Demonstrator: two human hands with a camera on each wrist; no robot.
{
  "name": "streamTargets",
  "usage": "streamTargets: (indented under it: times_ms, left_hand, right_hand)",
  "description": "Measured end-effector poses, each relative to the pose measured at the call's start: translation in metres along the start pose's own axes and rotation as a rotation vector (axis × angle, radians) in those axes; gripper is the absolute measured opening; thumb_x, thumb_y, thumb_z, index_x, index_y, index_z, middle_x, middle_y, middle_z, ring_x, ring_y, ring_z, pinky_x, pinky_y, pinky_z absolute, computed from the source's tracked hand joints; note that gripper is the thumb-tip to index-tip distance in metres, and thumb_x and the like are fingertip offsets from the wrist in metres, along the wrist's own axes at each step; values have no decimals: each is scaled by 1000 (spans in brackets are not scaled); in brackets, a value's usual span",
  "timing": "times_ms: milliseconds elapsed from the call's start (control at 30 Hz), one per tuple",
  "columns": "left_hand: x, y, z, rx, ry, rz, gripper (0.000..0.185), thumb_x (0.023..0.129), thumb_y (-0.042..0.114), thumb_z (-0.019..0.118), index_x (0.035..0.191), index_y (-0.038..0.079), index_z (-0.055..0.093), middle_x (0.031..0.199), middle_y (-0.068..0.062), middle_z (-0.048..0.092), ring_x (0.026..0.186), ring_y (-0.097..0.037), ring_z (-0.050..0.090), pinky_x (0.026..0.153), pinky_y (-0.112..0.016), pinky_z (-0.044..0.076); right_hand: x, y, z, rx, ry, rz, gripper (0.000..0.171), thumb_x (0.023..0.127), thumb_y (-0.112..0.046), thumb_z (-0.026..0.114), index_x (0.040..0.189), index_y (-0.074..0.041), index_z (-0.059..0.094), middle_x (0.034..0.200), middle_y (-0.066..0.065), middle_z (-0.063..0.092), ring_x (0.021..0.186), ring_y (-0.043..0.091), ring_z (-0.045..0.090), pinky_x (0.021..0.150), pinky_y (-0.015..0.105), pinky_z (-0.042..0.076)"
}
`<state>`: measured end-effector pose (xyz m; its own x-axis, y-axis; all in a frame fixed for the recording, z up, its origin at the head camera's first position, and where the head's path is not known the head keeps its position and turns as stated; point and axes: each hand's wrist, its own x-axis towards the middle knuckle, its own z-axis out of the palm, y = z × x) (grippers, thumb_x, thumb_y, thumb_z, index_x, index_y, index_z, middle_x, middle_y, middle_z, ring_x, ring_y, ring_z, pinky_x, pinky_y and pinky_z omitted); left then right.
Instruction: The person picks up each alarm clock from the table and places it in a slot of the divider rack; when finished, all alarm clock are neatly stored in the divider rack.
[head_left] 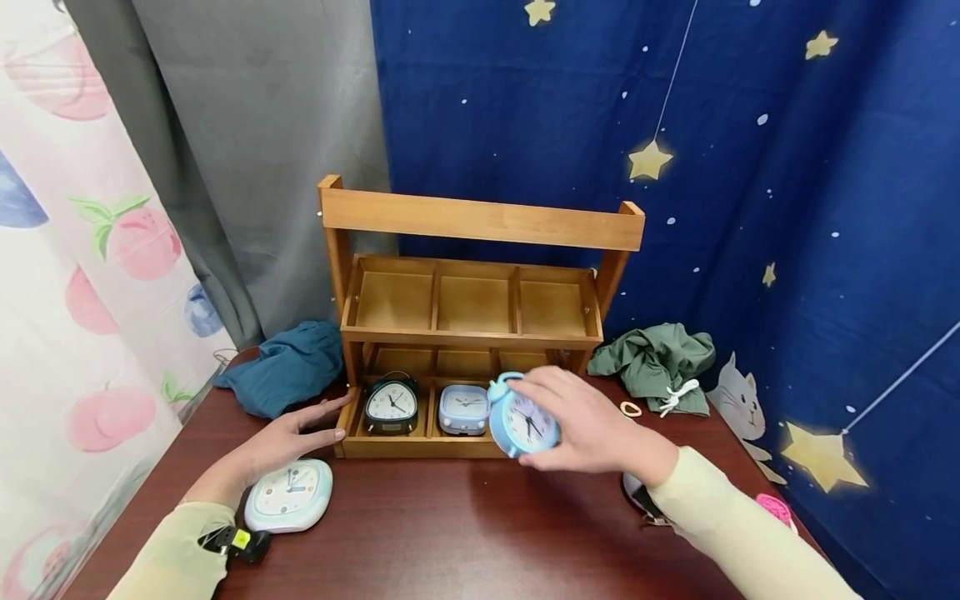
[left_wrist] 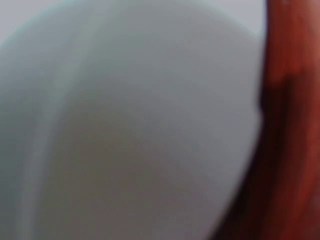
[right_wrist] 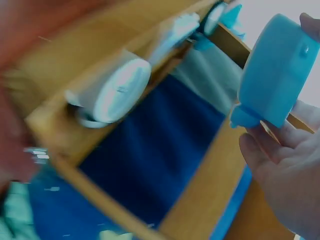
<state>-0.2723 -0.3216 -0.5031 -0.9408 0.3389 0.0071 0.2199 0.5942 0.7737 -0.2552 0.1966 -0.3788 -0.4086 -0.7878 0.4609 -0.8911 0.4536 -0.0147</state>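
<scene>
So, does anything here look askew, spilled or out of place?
Nothing is spilled or broken. The round blue alarm clock is tilted in the right hand, in front of the wooden shelf. A white square clock lies flat on the table beside the left hand.

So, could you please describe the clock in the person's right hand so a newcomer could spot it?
Find the wooden rack on the table. At its lower right slot, the right hand grips a round blue clock; unlike the black and square clocks beside it, it is off the shelf.
</scene>
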Motion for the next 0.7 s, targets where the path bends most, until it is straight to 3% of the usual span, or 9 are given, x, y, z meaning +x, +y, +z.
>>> streamTargets:
  times_ms: [300,700]
  left_hand:
    - [-1,0,0,-2,4,12,74,107,51,73,172,29,46,177,-13,40,166,-50,23,124,-78,30]
    - [-1,-1,0,-1,-2,2,74,108,52,72,173,29,46,178,-15,39,166,-51,22,124,-78,30]
  right_hand:
    - [97,4,-13,-44,144,-111,95,80,-50,95,156,-5,61,139,10,66,128,28,61,106,44,56]
    - [190,10,-1,-169,158,4,98,85,-59,90,163,-9,56,138,10,66,130,29,58,110,43,53]
